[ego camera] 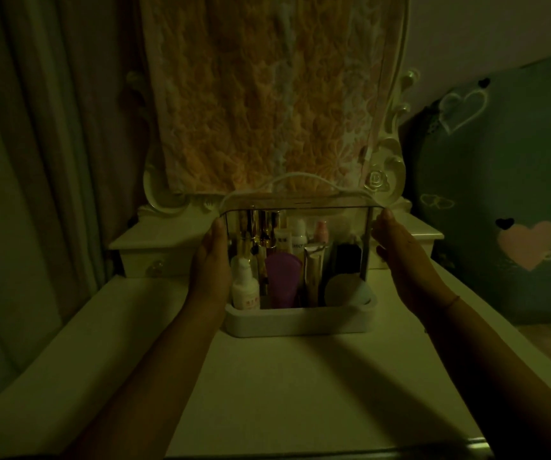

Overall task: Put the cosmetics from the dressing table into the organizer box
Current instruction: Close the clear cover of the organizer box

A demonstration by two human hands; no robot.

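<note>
Light dim, green cast. Bare top of the dressing table (300, 393) in front of the organizer box (300, 322), no loose cosmetics seen on it.

Box sits mid-table, long axis left to right, white base low, clear cover (297, 202) upright over it.

Left hand (211, 260): fingers straight, flat against the box's left end. It holds nothing.

Right hand (400, 250): fingers loosely extended at the box's right end, just beside the cover; contact not certain.

The hands bracket the short ends about equally near. Judgement: the next move acts on the cover or whole box, from both ends.

Inside the box: white bottle (245, 290) at left, purple item (283, 280), gold tube (314, 277), round compact (342, 290) at right, taller bottles behind.

Behind the box: patterned cloth (267, 94) draped over the mirror frame.
</note>
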